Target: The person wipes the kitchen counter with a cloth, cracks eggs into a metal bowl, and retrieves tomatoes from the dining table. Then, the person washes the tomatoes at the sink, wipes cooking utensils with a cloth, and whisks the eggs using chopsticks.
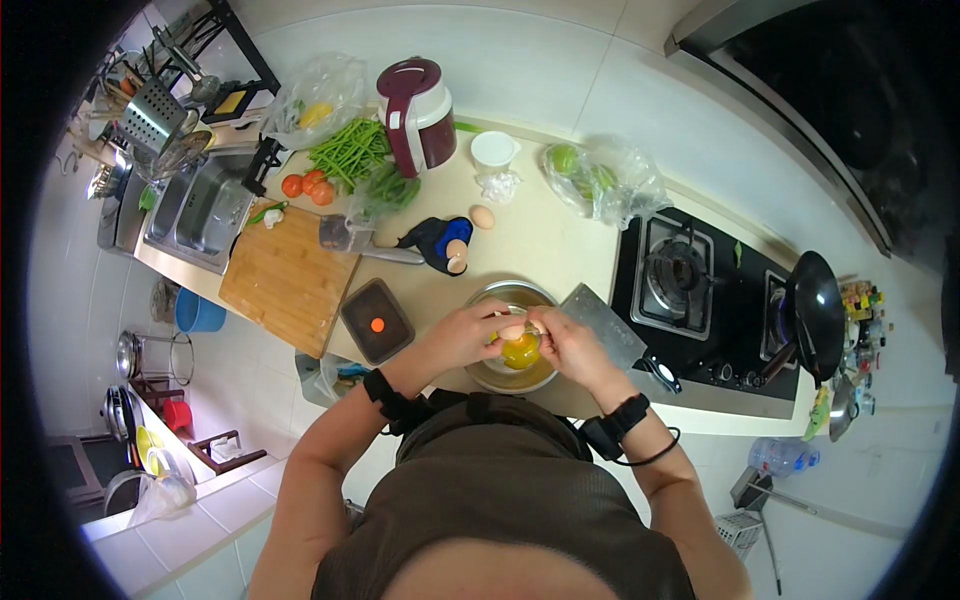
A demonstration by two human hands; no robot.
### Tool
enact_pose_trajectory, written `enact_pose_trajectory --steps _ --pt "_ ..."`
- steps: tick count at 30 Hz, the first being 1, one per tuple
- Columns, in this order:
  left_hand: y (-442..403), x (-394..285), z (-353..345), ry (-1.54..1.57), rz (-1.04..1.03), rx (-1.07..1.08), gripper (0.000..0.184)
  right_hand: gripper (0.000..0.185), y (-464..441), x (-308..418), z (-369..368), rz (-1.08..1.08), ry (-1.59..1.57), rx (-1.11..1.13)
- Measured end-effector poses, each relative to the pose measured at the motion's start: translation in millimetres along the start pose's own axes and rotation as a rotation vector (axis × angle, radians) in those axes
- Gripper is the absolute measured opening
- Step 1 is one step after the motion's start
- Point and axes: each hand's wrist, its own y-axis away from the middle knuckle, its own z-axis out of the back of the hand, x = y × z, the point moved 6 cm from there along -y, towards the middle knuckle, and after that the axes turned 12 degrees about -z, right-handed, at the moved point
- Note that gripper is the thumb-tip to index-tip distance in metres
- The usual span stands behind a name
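Note:
Over a round metal bowl (480, 378), both hands meet at a cracked egg (513, 332). My left hand (468, 332) is closed round its pinkish shell from the left. From the right, my right hand (572, 347) pinches the shell's edge. Yellow egg yolk (520, 352) lies in the bowl beneath them. Beyond the bowl, eggshell pieces (457, 258) rest on a dark blue and black bag (430, 238). A whole egg (482, 217) lies behind that bag. A cleaver (608, 325) lies flat just right of the bowl.
A lidded dark container (377, 322) and a wooden cutting board (285, 270) are on the left, before the sink (205, 210). Tomatoes (312, 185), green beans (350, 150) and a maroon jug (418, 120) stand behind. The gas stove (690, 290) and a black wok (815, 310) are right.

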Motion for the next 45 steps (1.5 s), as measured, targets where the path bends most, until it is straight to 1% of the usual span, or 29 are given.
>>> enact_pose_trajectory --steps 5,7,9,11,12,13,15,16,17,18,19,20,21,22,23,24,25,26,27,29,30,32,34,37,39,41,43,44,45 --pt "-30.5 -65.1 74.4 -0.12 -0.077 -0.091 0.048 0.04 0.6 73.1 68.6 0.136 0.074 -0.201" --pt "-40.4 -85.9 106.6 -0.17 -0.092 -0.235 0.045 0.038 0.8 96.9 94.0 0.162 0.047 -0.257" --pt "-43.1 -82.4 112.8 -0.01 -0.058 -0.285 0.045 0.037 2.4 100.7 99.7 0.192 0.023 -0.316" --pt "-35.4 -62.3 101.6 0.148 -0.028 -0.339 0.046 0.038 -5.0 71.2 77.8 -0.031 -0.22 -0.138" --pt "-21.2 -30.4 64.7 -0.012 -0.011 -0.174 0.045 0.037 -8.5 51.3 56.9 -0.025 -0.001 -0.084" --pt "-10.3 -8.8 38.4 -0.172 0.007 -0.012 0.044 0.037 -3.0 21.8 33.4 -0.019 0.003 -0.085" --pt "6.8 -9.2 21.6 -0.205 0.001 0.07 0.043 0.034 0.0 -26.5 -9.9 -0.045 0.362 0.044" --pt "7.9 -6.4 16.5 -0.227 0.009 0.16 0.043 0.034 -9.4 -13.2 4.4 -0.026 0.371 0.034" --pt "2.3 -13.4 27.5 -0.227 0.02 0.156 0.043 0.034 -7.1 8.4 24.8 -0.146 0.122 0.031" --pt "-2.4 -18.6 49.5 0.079 0.253 0.01 0.042 0.034 -1.0 16.6 31.8 -0.277 -0.132 0.033" --pt "-2.5 -14.8 61.1 0.377 0.475 -0.144 0.041 0.034 -5.1 13.0 29.1 -0.274 -0.136 0.039" --pt "1.3 -1.9 45.8 0.278 0.468 -0.025 0.041 0.034 -11.4 3.4 20.2 -0.258 -0.095 0.128" --pt "17.7 13.4 26.5 0.278 0.471 -0.028 0.041 0.034 -13.3 -10.3 8.9 -0.241 -0.05 0.219" --pt "31.0 20.5 11.0 0.053 0.271 0.003 0.042 0.034 -10.6 -34.7 -7.2 -0.119 0.317 0.109" --pt "21.3 10.3 20.0 -0.182 0.059 0.032 0.043 0.034 -18.4 -20.8 3.4 -0.105 0.327 0.09" --pt "27.9 17.3 27.5 -0.023 0.214 -0.025 0.043 0.033 -22.4 -11.3 14.1 -0.172 0.136 0.091" --pt "23.7 9.0 38.7 -0.016 0.228 -0.029 0.043 0.033 -19.0 -4.3 15.8 -0.252 -0.063 0.115" --pt "25.6 11.5 46.5 0.144 0.398 -0.078 0.043 0.033 -22.4 -3.4 10.1 -0.284 -0.316 0.186" --pt "29.0 19.5 50.1 0.294 0.558 -0.134 0.043 0.036 -29.7 -9.8 -1.7 -0.38 -0.401 0.303" --pt "33.7 28.2 47.8 0.294 0.532 -0.121 0.043 0.037 -43.0 -11.2 -12.1 -0.064 0.072 0.152" --pt "35.3 30.2 53.1 0.28 0.507 -0.19 0.043 0.037 -46.3 -13.5 -14.5 -0.056 0.075 0.148" --pt "40.6 40.4 58.1 0.268 0.493 -0.273 0.043 0.035 -48.5 -3.0 -22.8 -0.113 -0.265 0.311" --pt "56.0 58.5 58.3 0.249 0.653 -0.356 0.043 0.034 -62.9 -16.5 -32.3 -0.168 -0.31 0.306" --pt "53.5 75.9 61.2 0.121 0.726 -0.333 0.043 0.032 -102.7 -17.9 -36.7 -0.234 -0.528 0.233" --pt "52.7 99.0 51.7 0.05 0.692 -0.309 0.044 0.031 -129.8 -22.4 -48.2 -0.398 -0.722 0.265" --pt "51.7 110.9 45.2 -0.02 0.661 -0.282 0.045 0.032 -151.7 -26.6 -61.7 -0.317 -0.593 0.246" --pt "46.9 118.1 36.3 -0.055 0.689 -0.195 0.045 0.035 -167.0 -34.1 -75.7 -0.41 -0.245 0.394" --pt "45.2 122.4 31.2 -0.074 0.681 -0.178 0.046 0.038 -179.3 -39.1 -75.5 -0.337 -0.09 0.271" --pt "46.7 126.0 26.4 -0.077 0.679 -0.181 0.046 0.038 -191.3 -46.3 -81.7 -0.333 -0.089 0.268"
